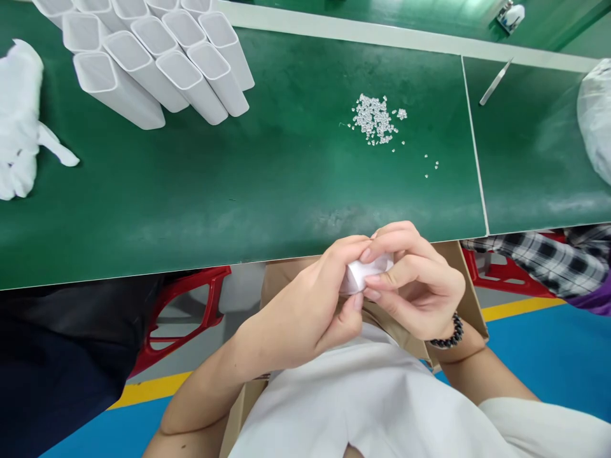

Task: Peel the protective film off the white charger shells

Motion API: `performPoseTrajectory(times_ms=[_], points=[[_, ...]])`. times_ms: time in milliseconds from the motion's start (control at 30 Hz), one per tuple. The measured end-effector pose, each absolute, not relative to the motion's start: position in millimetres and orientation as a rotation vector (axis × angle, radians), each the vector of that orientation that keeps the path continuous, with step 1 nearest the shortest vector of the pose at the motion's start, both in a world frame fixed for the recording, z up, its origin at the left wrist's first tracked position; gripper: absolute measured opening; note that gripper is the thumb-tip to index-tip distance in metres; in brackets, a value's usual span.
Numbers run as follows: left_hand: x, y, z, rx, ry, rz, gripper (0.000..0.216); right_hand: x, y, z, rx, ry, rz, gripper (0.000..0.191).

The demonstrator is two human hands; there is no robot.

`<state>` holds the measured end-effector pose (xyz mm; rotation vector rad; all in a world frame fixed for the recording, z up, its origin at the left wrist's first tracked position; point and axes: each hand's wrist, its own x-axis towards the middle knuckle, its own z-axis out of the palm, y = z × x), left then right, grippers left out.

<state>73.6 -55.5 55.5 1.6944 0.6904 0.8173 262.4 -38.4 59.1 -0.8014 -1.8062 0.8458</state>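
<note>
Just past the table's near edge, above my lap, both hands close round a small white piece (pixel 363 275) with smooth, shiny sides. Fingers cover much of it, so its full shape and length cannot be made out. My left hand (pixel 317 299) grips its left side, with the thumb below and the fingers curled over the far side. From the right, the fingertips and thumb of my right hand (pixel 415 280) pinch it. On the green table (pixel 286 184) ahead lies a loose pile of tiny clear pieces (pixel 373 119), with several scattered to its right.
Several white rounded-square tubes (pixel 119 89) stand grouped at the back left. A white glove (pixel 19 121) lies at far left, a slim pen-like tool (pixel 496 83) at back right, and a white bag (pixel 596 121) at the right edge. A cardboard box (pixel 461 280) is beneath my hands.
</note>
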Motion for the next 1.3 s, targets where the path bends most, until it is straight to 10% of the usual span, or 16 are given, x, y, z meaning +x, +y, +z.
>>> performPoseTrajectory(times_ms=[1300], points=[[59, -60, 38, 1.734, 0.976, 0.788, 0.041, 240, -38, 26, -0.821, -1.816, 0.793, 0.018]])
